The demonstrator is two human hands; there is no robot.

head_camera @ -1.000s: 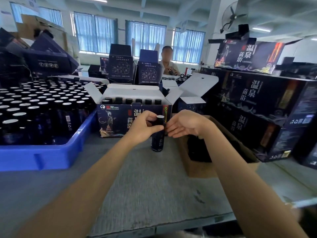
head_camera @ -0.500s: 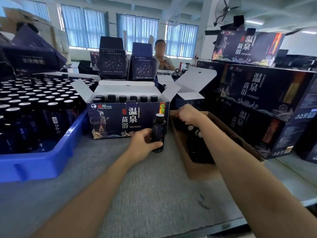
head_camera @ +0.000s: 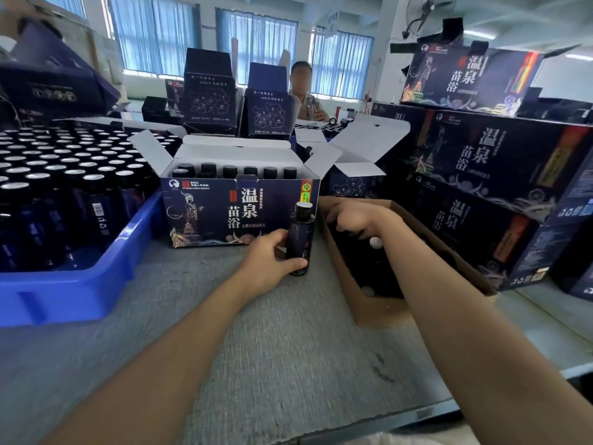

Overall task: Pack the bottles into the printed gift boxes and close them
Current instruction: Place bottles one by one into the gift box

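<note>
Big workshop-type room with white walls [head_camera: 564,78]. A row of tall windows [head_camera: 154,33] runs along the back, daylight coming through pale blue curtains [head_camera: 256,43]. Wall fan [head_camera: 428,12] top right, strip lights [head_camera: 576,56] overhead, grey felt-looking worktop [head_camera: 288,364] up front.

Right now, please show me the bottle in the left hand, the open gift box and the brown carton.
bottle [head_camera: 301,236], head view, its dark body.
open gift box [head_camera: 224,213], head view, its printed front wall.
brown carton [head_camera: 378,311], head view, its near outer wall.

Glossy dark bottle [head_camera: 300,239], printed cardboard gift box [head_camera: 224,213], blue plastic crate [head_camera: 64,293], matt grey tabletop [head_camera: 288,348].
</note>
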